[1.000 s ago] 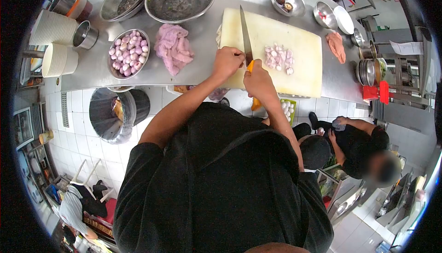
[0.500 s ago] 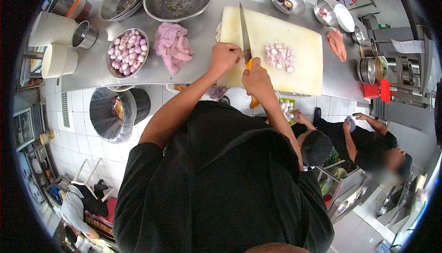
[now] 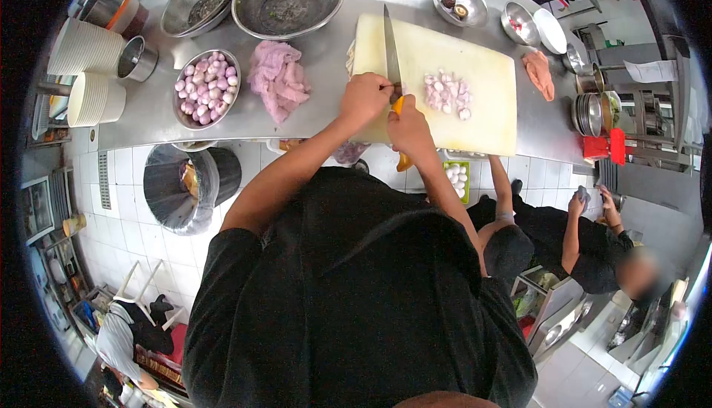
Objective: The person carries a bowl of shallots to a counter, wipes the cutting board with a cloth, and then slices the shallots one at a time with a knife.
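Note:
My right hand (image 3: pixel 410 132) is wrapped round the yellow handle of a large knife (image 3: pixel 391 41). Its long blade points away from me over the left part of the white cutting board (image 3: pixel 486 130). My left hand (image 3: pixel 366 99) is closed, with its fingertips at the lower end of the blade near the handle. What they pinch, if anything, is hidden. To the right of the knife, a cluster of cut shallots (image 3: pixel 448 95) lies on the board. Whole peeled shallots (image 3: pixel 208 87) fill a steel bowl left of a crumpled pink cloth (image 3: pixel 278 80).
Two large steel bowls (image 3: pixel 288 0) stand at the back left. Smaller bowls (image 3: pixel 460 2) and an orange cloth (image 3: pixel 538 76) are at the right. A lined bin (image 3: pixel 178 189) is below the table's left side. A co-worker (image 3: pixel 506 248) crouches at my right, near a green crate of eggs (image 3: pixel 457 178).
My left hand has moved slightly right, its fingertips now at the blade. The knife stays in my right hand. The crouching co-worker's arm now reaches up under the table edge.

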Demonstrator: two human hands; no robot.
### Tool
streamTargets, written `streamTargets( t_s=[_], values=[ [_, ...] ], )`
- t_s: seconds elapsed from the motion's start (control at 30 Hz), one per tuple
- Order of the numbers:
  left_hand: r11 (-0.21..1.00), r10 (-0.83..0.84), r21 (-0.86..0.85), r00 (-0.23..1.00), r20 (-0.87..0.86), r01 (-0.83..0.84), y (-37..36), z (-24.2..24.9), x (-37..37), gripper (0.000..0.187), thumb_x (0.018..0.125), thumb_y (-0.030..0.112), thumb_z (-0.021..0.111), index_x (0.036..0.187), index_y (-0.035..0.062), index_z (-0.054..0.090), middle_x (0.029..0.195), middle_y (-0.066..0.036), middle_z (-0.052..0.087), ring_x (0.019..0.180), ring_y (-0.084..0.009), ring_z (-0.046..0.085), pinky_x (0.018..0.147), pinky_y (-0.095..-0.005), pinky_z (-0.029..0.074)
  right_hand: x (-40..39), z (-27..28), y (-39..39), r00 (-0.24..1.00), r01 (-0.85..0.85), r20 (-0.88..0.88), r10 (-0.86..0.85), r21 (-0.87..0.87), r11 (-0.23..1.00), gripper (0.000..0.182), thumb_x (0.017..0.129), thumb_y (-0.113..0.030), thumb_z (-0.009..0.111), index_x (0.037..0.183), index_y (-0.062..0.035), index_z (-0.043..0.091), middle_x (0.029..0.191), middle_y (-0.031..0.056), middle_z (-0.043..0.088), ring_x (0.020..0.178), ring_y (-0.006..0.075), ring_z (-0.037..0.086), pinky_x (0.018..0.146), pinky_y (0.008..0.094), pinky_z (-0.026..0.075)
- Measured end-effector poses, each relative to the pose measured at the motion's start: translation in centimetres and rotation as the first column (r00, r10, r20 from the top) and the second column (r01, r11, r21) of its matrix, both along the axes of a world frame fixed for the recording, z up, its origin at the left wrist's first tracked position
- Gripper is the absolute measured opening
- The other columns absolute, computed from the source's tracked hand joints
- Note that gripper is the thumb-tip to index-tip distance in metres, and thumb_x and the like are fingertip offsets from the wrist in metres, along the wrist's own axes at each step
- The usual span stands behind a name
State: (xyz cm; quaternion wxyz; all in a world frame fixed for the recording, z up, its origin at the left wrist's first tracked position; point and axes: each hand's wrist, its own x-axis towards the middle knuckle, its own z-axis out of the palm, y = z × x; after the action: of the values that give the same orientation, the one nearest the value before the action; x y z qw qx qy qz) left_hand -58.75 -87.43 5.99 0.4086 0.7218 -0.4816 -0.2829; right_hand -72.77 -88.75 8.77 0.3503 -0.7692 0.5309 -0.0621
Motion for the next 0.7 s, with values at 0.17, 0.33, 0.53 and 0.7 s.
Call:
streamTargets(
  t_s=[0.17, 0.33, 0.53, 0.7],
  values=[
    [0.996, -0.044, -0.056, 0.940, 0.338, 0.066, 0.1, -0.8, -1.6, 0.020, 0.082, 0.024, 0.067, 0.094, 0.0111, 0.077, 0.092, -0.015, 0.071, 0.079, -0.0327, 0.069, 0.076, -0.0394, 0.055, -2.1, 1.9, -1.4, 0.999, 0.046, 0.024, -0.046, 0.012, 0.999, 0.028, 0.091, -0.017, 0.054, 0.111, -0.0007, 0.043, 0.086, 0.0346, 0.064, 0.086, 0.0532, 0.061, 0.076, 0.0572, 0.049],
    [0.982, 0.087, -0.174, 0.994, 0.068, -0.074, 0.9, -1.1, -0.9, 0.018, 0.083, 0.016, 0.068, 0.098, 0.0087, 0.076, 0.092, -0.017, 0.070, 0.080, -0.0308, 0.069, 0.073, -0.0354, 0.055, -1.7, 6.0, -0.4, 0.979, 0.102, 0.156, -0.129, 0.173, 0.980, 0.025, 0.092, -0.017, 0.053, 0.107, 0.0002, 0.045, 0.075, 0.0281, 0.064, 0.059, 0.0410, 0.066, 0.058, 0.0489, 0.052],
    [0.953, 0.217, -0.183, 0.966, -0.138, -0.240, 5.8, 1.0, 3.2, 0.018, 0.085, 0.009, 0.068, 0.101, 0.0036, 0.074, 0.089, -0.012, 0.071, 0.073, -0.0197, 0.068, 0.068, -0.0295, 0.052, -1.8, 2.2, 1.8, 0.986, 0.025, 0.154, -0.069, 0.271, 0.962, 0.028, 0.094, -0.021, 0.053, 0.109, 0.0002, 0.044, 0.070, 0.0249, 0.064, 0.050, 0.0328, 0.064, 0.049, 0.0432, 0.051],
    [0.928, 0.294, -0.152, 0.918, -0.268, -0.341, 10.6, 1.8, 6.5, 0.020, 0.087, 0.007, 0.069, 0.105, 0.0010, 0.073, 0.083, -0.006, 0.071, 0.069, -0.0105, 0.060, 0.066, -0.0242, 0.049, -5.5, 0.8, -0.3, 0.977, 0.151, 0.103, -0.185, 0.273, 0.950, 0.030, 0.096, -0.023, 0.055, 0.111, -0.0008, 0.043, 0.075, 0.0242, 0.065, 0.052, 0.0303, 0.065, 0.044, 0.0412, 0.050]
  ],
)
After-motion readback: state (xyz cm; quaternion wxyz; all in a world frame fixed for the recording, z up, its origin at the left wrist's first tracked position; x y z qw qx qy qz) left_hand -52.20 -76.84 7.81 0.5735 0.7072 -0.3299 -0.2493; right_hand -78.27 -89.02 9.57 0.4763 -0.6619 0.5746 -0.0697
